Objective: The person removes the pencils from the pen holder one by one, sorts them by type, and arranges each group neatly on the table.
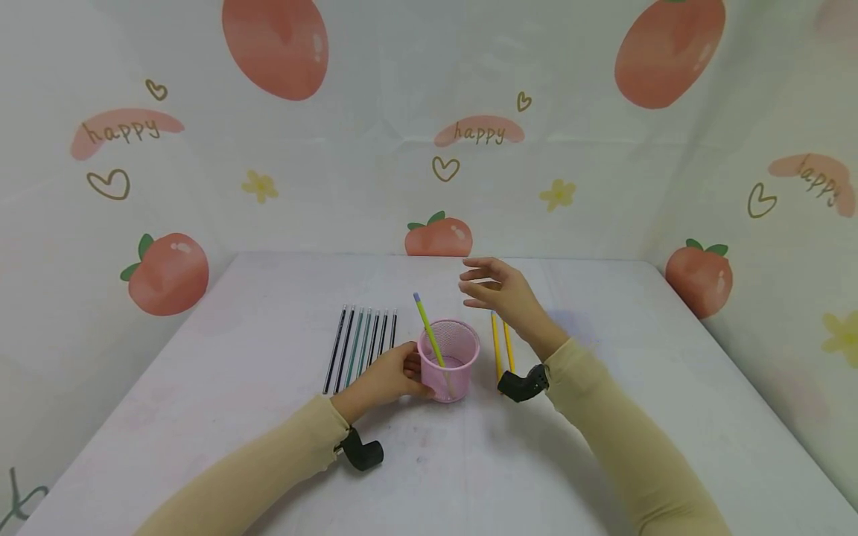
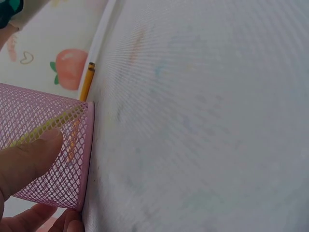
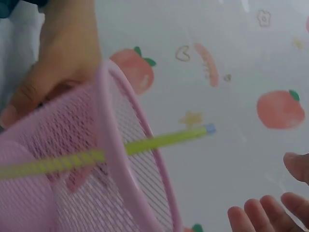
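Observation:
A pink mesh pen cup (image 1: 450,365) stands upright on the table. One yellow-green pencil (image 1: 429,327) with a blue end leans inside it, its top sticking out past the rim. My left hand (image 1: 385,377) grips the cup's left side; in the left wrist view its thumb (image 2: 31,159) lies against the mesh near the base. Raised above the table to the right of the cup, my right hand (image 1: 499,289) has its fingers apart and holds nothing. In the right wrist view, fingertips of this hand (image 3: 270,215) show at the lower right, away from the pencil.
Several dark and teal pencils (image 1: 345,350) lie side by side left of the cup. Two yellow pencils (image 1: 497,346) lie to its right, under my right hand and wrist. A patterned cloth wall (image 1: 375,186) stands behind the white table (image 1: 429,484).

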The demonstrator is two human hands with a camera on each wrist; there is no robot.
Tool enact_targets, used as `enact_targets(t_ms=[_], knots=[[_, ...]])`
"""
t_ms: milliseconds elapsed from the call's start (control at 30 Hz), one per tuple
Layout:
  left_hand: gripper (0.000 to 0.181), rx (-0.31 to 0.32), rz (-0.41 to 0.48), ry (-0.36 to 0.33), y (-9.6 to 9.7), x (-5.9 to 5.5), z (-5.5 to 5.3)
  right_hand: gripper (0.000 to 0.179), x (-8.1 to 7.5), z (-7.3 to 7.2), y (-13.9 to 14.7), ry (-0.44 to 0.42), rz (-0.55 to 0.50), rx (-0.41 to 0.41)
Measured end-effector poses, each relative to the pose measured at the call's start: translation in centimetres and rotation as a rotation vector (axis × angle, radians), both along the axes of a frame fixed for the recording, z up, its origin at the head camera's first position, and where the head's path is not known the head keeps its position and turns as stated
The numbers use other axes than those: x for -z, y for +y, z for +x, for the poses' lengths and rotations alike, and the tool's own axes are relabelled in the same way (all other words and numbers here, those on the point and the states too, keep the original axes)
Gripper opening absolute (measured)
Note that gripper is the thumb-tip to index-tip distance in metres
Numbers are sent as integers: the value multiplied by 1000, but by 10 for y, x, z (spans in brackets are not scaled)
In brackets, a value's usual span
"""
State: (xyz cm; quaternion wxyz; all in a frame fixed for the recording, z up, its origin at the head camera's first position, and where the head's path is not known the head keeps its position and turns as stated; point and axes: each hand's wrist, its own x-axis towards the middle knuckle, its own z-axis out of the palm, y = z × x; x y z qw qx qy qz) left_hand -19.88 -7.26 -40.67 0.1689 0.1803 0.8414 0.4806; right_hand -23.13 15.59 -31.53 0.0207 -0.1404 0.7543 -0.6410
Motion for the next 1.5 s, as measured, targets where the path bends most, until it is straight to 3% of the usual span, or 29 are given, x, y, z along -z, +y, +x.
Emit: enact_targets(t_ms=[267,500,900,1500], knots=[[64,0,9,-9,0,0,-2,44,7,12,-24,24,103,-94],[63,0,2,-10,0,-1,-2,43,15,13,-35,10,159,-128],[63,24,20,6,0,0,-1,39,19,12,-42,17,301,-113],[64,13,2,3,0,-3,1,31,17,11,-53,9,370,-54]])
